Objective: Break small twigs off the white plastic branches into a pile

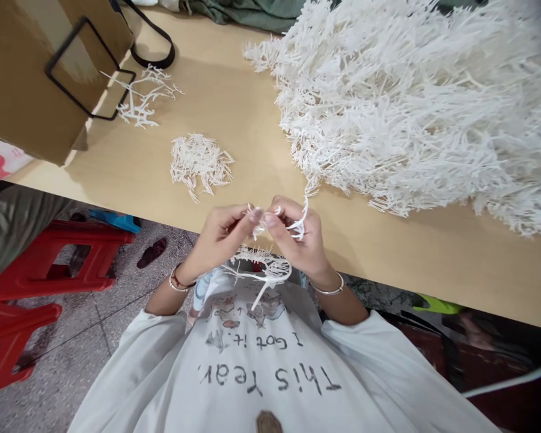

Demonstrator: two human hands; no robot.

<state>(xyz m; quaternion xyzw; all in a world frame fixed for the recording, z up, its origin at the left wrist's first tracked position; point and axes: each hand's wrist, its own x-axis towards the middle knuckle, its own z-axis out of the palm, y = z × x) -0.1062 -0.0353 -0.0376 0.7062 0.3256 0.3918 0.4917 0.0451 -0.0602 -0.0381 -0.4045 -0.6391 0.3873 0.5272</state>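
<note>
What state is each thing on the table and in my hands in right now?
Left hand: pinching the white plastic branched sprue.
Right hand: pinching the same sprue.
Small pile of white plastic sticks: loose.
Big white sprue heap: tangled.
Brown cardboard box: upright.

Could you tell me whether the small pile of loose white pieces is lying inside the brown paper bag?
No, the small pile of white pieces lies on the bare table, apart from the brown paper bag.
</note>
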